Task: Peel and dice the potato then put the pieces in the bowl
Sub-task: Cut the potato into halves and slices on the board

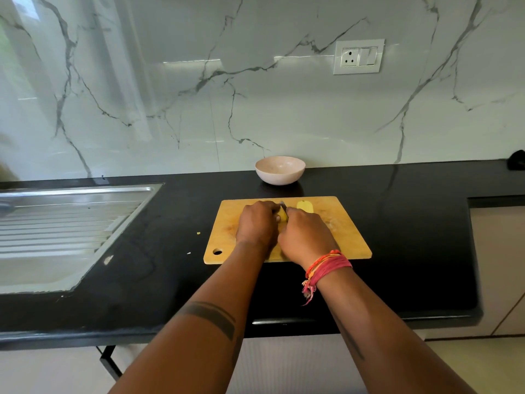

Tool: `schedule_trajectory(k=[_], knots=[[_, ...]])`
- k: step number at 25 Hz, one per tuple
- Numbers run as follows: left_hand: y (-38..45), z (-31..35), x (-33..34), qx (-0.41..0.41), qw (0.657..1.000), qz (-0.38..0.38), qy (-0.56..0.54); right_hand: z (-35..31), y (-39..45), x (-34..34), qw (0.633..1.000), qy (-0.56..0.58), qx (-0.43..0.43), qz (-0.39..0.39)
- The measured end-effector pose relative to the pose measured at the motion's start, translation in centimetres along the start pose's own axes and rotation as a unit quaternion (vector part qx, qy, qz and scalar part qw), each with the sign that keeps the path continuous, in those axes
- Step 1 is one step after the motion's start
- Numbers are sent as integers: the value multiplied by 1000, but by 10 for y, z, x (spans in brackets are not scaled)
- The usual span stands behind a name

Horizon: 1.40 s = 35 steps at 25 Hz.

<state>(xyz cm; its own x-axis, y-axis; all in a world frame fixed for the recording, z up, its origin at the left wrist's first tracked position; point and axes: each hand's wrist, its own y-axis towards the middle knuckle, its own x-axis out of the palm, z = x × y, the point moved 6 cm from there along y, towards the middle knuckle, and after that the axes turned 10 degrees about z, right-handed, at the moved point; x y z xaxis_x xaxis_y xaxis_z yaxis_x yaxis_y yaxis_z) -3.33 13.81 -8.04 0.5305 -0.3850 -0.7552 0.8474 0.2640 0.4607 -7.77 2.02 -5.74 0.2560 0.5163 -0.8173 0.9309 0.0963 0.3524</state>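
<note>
Now left hand [257, 224] curls over potato piece [282, 215] on cutting board [348, 237]; right hand [305, 237] grips knife [283, 206], fingers wrapped; bowl [280, 169] behind.

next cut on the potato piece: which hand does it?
Right, most likely. The right hand appears to hold the knife, whose blade tip shows at the potato piece on the cutting board. The left hand is steadying the piece.
</note>
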Motion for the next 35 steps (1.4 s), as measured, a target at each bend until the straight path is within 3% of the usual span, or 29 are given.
schedule_trajectory(k=[15, 20, 28, 35], knots=[[1, 0, 0, 21, 1000, 0, 21, -8, 34, 12, 998, -28, 21, -49], [4, -5, 4, -52, 998, 1, -47, -2, 8, 10, 995, -63, -7, -77], [-2, -4, -1, -65, 996, 22, -62, 18, -33, -1, 999, -32, -24, -26], [-4, -4, -6, -58, 997, 19, -47, 1, -7, -4, 1000, -11, -21, -2]])
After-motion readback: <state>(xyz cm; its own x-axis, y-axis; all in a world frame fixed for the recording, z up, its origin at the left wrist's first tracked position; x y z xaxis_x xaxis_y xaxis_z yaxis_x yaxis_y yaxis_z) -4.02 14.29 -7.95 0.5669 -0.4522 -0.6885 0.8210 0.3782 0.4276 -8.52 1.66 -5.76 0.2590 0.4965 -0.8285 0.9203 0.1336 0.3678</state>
